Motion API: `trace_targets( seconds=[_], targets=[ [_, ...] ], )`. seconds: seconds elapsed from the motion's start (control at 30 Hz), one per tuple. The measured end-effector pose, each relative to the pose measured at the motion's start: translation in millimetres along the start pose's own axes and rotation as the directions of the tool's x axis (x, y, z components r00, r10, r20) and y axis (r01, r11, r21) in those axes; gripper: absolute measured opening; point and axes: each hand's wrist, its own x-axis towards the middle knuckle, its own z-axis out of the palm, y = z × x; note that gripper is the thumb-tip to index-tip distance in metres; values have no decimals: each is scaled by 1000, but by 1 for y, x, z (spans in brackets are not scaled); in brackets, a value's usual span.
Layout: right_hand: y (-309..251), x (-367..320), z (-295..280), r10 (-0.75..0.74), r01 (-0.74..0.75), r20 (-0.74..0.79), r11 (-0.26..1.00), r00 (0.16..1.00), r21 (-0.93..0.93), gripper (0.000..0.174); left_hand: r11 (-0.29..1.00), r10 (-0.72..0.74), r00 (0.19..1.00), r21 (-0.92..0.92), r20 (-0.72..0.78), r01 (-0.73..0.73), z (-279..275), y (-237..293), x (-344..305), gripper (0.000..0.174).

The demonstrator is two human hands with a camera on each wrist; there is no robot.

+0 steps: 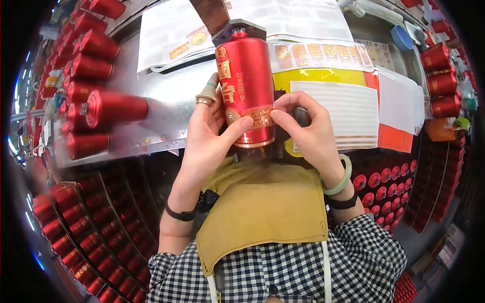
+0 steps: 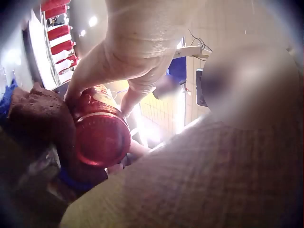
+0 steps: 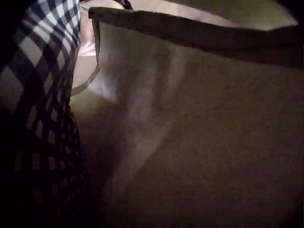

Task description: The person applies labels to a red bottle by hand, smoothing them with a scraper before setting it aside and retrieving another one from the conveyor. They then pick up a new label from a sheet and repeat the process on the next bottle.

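Note:
A red bottle (image 1: pixel 255 65) with gold characters lies in front of the person, its neck against a dark metal holder (image 1: pixel 247 28). The left hand (image 1: pixel 209 129) grips its left side, thumb on the lower part by a gold label (image 1: pixel 261 117). The right hand (image 1: pixel 310 129) has its thumb on the right end of that label, its index finger bent beside the bottle. In the left wrist view the bottle's round base (image 2: pixel 103 140) faces the camera, with the left hand (image 2: pixel 137 57) around it. Apron and checked sleeve fill the right wrist view; no hand shows clearly there.
Several red bottles (image 1: pixel 116 108) stand at the table's left. To the right lie a striped sheet (image 1: pixel 338 113), a yellow sheet (image 1: pixel 323 76) and a strip of gold labels (image 1: pixel 318 54). A blue cup (image 1: pixel 401 37) is at the back right. Racks of red bottles flank the person below.

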Motion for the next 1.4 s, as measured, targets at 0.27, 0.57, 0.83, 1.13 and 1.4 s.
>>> trace_targets(
  seconds=[0.27,0.57,0.83,1.13,1.4],
  targets=[
    [2,1,-1,49,-57,63,990,997,127,15,999,-38,998,-20,52,39,-6,-2,5,94],
    [5,1,0,53,-57,35,991,998,122,20,998,-47,998,-37,35,48,-2,0,4,91],
    [5,1,1,50,-53,25,989,998,136,20,999,-27,999,-28,29,28,-2,-2,3,85],
    [13,7,-8,54,-53,-51,998,997,12,26,999,-51,999,-3,18,51,-3,-2,2,84],
    [8,1,-23,-11,17,-169,999,986,34,32,998,-54,999,11,8,54,0,3,1,85]
  ],
)
